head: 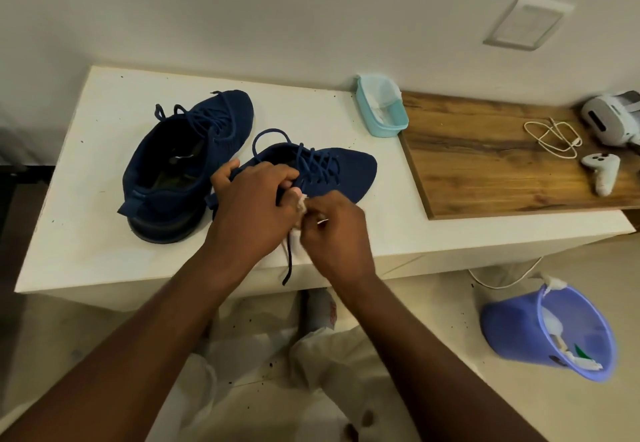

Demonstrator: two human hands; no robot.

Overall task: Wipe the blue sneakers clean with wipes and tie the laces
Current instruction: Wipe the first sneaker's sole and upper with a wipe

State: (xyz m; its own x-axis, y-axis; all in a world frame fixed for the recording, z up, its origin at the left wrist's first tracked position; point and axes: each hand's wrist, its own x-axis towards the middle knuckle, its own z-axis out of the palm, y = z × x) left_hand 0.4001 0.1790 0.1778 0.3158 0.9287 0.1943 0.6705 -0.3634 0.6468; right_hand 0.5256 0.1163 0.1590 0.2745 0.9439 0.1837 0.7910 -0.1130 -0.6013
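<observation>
Left hand [252, 199] grips near blue sneaker [346, 171] at its collar to steady it; right hand [334, 225] pinches crumpled wipe [295, 241] against sneaker's side.

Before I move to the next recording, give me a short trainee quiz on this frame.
1. True or false: the right hand holds a wipe against the sneaker that the left hand grips.
2. Where is the bucket? A: on a chair. B: on the floor. C: on a shelf.
3. Fill in: one loose lace hangs over the ____ of the table.
Key: 1 true; 2 B; 3 edge.
</observation>
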